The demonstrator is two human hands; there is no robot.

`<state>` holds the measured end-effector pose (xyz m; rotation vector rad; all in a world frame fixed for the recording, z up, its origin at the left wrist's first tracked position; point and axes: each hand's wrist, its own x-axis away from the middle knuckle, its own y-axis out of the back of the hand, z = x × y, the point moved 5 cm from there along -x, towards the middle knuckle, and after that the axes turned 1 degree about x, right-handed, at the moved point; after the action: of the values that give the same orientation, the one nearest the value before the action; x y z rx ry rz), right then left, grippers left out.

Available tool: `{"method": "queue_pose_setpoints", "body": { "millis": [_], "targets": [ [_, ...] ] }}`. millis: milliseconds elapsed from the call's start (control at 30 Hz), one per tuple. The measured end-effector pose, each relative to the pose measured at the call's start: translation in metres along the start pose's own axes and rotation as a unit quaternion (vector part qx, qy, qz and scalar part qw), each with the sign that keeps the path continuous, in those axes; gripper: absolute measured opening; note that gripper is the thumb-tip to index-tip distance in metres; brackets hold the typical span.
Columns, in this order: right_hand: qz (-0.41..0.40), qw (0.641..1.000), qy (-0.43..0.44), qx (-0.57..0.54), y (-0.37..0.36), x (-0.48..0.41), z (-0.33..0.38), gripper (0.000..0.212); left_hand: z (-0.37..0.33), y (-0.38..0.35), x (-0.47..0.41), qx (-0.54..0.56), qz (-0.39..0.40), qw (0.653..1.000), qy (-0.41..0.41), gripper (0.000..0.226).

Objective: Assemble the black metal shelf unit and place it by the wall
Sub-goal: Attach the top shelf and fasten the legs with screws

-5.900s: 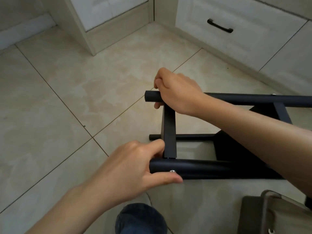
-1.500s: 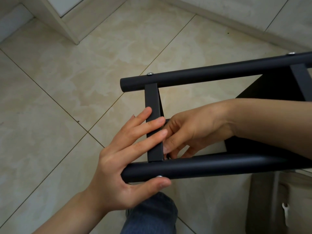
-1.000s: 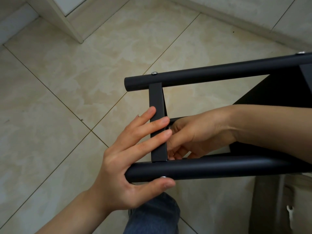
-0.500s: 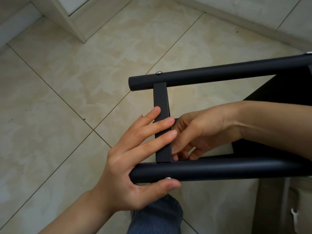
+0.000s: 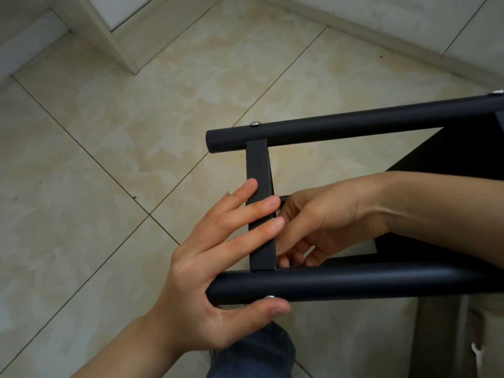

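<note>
At the near edge of the tiled floor (image 5: 109,186) a knee in blue denim (image 5: 253,353) pokes up. Just beyond it, the left hand (image 5: 218,285) is spread open: its thumb lies against the near tube (image 5: 368,282) by a silver screw (image 5: 270,297), and its straight fingers press across the flat crossbar (image 5: 259,170).

The right hand (image 5: 321,225) reaches in behind that crossbar with its fingers curled. The bar and the left fingers hide whether it holds anything.

The black metal shelf unit (image 5: 450,159) lies on its side on the floor. Its far tube (image 5: 341,126) carries a second screw (image 5: 255,123). A grey-beige object (image 5: 450,336), too unclear to name, sits below the near tube.

Along the floor's far edge stand a pale cabinet corner (image 5: 109,31) and a long plinth (image 5: 381,28).
</note>
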<state>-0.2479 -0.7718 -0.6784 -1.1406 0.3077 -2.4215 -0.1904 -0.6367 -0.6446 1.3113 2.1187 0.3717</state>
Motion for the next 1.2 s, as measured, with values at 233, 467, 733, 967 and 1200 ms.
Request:
{"method": "queue_pose_setpoints", "body": {
  "millis": [233, 467, 733, 967, 1200],
  "targets": [
    [0.003, 1.000, 0.013, -0.022, -0.0061, -0.0055, -0.0009, 0.013, 0.0006, 0.0006, 0.0012, -0.004, 0.000, 1.000, -0.002, 0.065],
    [0.000, 1.000, 0.019, 0.006, 0.0002, 0.0010, 0.0021, 0.024, 0.0006, 0.0012, -0.0001, -0.008, 0.002, 1.000, -0.006, 0.063],
    [-0.001, 1.000, 0.016, -0.024, -0.0032, -0.0022, 0.0017, 0.015, -0.0021, -0.0004, -0.0015, -0.007, 0.004, 1.000, -0.001, 0.061],
    [-0.004, 1.000, 0.007, 0.008, 0.0006, 0.0014, 0.0035, 0.021, -0.0025, -0.0007, -0.0024, -0.005, 0.003, 1.000, -0.004, 0.064],
    [0.002, 1.000, 0.026, -0.006, -0.0025, -0.0008, 0.0027, 0.013, -0.0040, -0.0006, -0.0035, -0.010, 0.004, 1.000, -0.006, 0.061]
  ]
}}
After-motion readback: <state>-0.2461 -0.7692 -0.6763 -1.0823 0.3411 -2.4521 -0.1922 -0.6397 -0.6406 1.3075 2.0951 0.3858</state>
